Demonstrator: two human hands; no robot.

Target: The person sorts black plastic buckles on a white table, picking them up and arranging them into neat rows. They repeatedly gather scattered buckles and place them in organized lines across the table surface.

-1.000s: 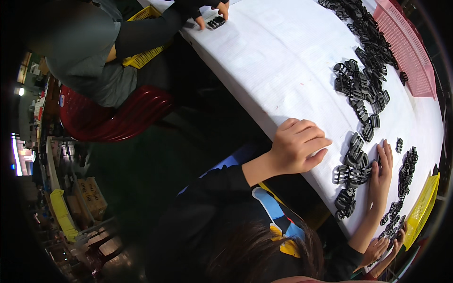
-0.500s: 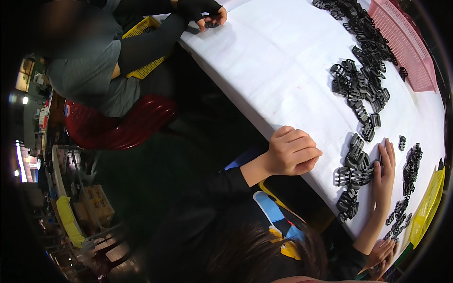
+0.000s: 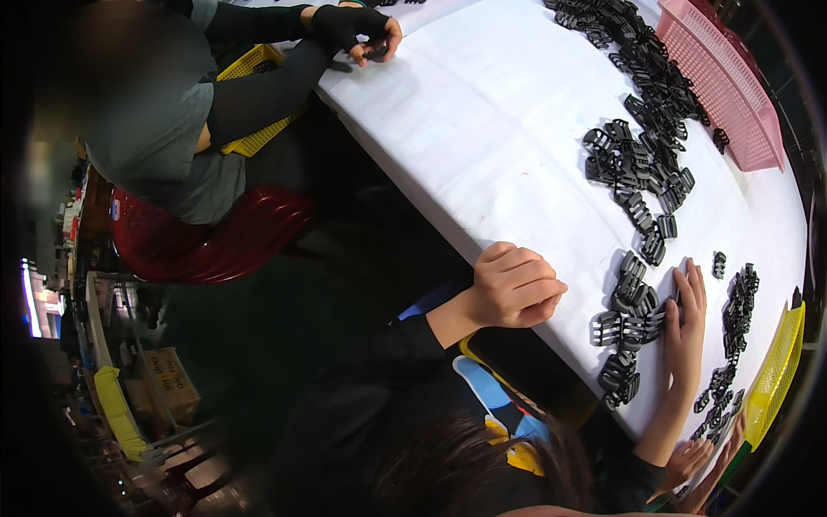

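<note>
Sorting the black plastic buckles (image 3: 722, 388), lying on the bench (image 3: 517, 129) beside the yellow tray (image 3: 775, 370), is being judged best done singly. The person's hands (image 3: 699, 470) are being cropped at the rim, so their grip cannot be told.

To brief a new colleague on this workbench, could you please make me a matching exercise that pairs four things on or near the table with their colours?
Things:
1. mesh basket at the far top right of the table
2. basket at the table's right rim
3. plastic chair under the seated person in grey
4. clips spread on the table

Colours:
a. black
b. pink
c. yellow
d. dark red

Pairs: 1-b, 2-c, 3-d, 4-a
</note>
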